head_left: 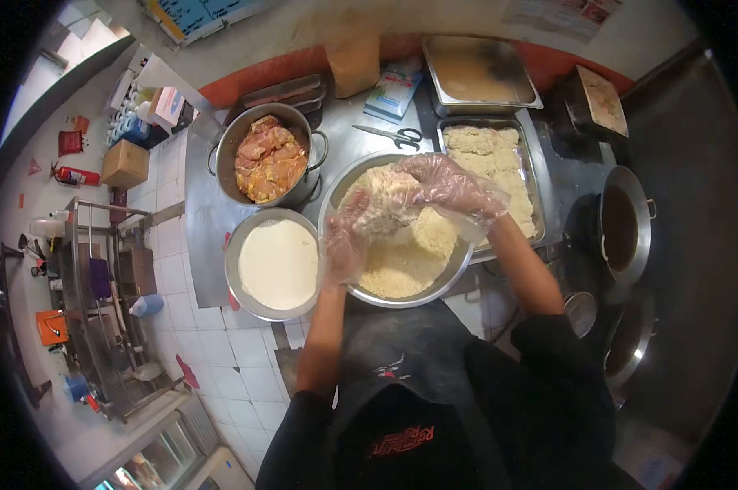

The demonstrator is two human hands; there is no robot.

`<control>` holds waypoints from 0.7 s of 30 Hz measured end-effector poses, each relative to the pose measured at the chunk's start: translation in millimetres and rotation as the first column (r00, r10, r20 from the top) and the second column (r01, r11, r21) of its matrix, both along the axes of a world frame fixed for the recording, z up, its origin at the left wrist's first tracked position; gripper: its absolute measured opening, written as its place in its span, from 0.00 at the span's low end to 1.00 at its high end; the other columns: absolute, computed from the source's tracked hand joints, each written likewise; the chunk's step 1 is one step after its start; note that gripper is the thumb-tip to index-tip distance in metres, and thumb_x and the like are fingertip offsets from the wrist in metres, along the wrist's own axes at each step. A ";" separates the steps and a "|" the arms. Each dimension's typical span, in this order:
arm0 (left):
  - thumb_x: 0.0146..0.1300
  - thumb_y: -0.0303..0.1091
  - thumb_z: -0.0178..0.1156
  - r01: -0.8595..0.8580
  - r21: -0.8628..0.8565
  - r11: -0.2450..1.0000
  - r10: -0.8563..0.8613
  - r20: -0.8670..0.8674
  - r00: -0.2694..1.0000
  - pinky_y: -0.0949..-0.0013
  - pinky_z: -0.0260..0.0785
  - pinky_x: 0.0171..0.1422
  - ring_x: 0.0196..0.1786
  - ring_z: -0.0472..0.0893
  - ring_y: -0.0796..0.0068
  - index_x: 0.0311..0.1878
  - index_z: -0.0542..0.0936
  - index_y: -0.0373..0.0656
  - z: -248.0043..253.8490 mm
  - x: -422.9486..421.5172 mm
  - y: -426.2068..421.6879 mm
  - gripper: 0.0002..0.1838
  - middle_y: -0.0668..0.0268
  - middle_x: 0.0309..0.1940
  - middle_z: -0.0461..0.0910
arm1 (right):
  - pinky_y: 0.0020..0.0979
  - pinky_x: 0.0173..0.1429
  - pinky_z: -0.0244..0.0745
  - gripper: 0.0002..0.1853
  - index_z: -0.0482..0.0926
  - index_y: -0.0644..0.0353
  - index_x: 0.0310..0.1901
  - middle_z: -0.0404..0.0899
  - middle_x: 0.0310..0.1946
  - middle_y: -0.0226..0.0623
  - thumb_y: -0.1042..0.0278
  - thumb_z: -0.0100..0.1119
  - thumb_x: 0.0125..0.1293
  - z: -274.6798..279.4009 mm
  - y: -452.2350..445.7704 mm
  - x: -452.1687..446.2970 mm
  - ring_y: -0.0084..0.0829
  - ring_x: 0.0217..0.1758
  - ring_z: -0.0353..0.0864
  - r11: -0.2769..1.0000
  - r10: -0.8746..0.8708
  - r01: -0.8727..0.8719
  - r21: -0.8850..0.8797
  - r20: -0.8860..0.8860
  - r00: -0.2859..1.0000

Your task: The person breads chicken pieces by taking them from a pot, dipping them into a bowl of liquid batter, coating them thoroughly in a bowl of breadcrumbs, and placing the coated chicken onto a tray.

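A crumb-coated piece of meat (383,198) is held up over a wide metal bowl (459,265) of pale breadcrumbs (397,265). My left hand (344,247), in a clear plastic glove, grips its near left side. From the right, my right hand (449,186), gloved the same way, closes over its upper edge; the fingertips are partly hidden by crumbs and plastic. Left of the crumb bowl stands a bowl of creamy white batter (277,263). Behind that, a two-handled pot (304,194) holds raw seasoned meat (269,159).
A metal tray (537,192) of breaded pieces (491,155) lies to the right. Black-handled scissors (397,136) and a blue-and-white packet (394,91) rest behind the bowl. A deep steel pan (479,73) is at the back. Woks of dark liquid (620,229) stand far right.
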State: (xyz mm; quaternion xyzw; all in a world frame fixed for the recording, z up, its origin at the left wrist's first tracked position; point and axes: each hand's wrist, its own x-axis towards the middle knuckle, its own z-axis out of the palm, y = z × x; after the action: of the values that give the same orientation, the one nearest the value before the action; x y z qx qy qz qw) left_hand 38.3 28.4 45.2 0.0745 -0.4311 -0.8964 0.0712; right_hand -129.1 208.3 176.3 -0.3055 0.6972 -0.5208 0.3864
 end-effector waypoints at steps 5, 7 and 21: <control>0.72 0.61 0.56 0.137 0.722 0.678 -0.087 -0.106 0.991 0.39 0.61 0.79 0.72 0.69 0.45 0.78 0.60 0.43 -3.7 -3.8 32.0 0.42 0.52 0.72 0.67 | 0.27 0.51 0.81 0.27 0.78 0.69 0.61 0.85 0.48 0.35 0.64 0.74 0.64 -51.1 16.8 0.8 0.22 0.47 0.83 0.964 -0.267 0.264 0.039 0.161 0.950; 0.77 0.49 0.53 0.094 0.526 0.845 -0.141 0.051 0.989 0.36 0.58 0.79 0.72 0.70 0.45 0.79 0.59 0.44 -18.7 2.9 35.4 0.34 0.53 0.73 0.66 | 0.32 0.56 0.80 0.29 0.79 0.68 0.61 0.85 0.50 0.42 0.55 0.72 0.64 -114.8 37.1 1.8 0.30 0.51 0.84 0.961 -0.259 0.265 0.075 -0.084 0.962; 0.75 0.30 0.55 0.191 0.091 0.977 -0.211 0.366 0.906 0.57 0.77 0.69 0.64 0.79 0.63 0.70 0.73 0.43 66.9 17.1 -1.9 0.21 0.54 0.63 0.76 | 0.53 0.70 0.71 0.43 0.64 0.59 0.75 0.73 0.70 0.47 0.39 0.64 0.68 -127.3 52.1 96.9 0.41 0.74 0.71 0.774 -0.368 0.628 -0.084 0.747 0.554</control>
State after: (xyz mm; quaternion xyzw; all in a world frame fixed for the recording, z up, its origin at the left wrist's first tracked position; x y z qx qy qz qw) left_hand 55.4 26.6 112.1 0.2009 -0.4181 -0.8794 -0.1068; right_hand -32.2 260.4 49.0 0.0646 0.4557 -0.7967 0.3918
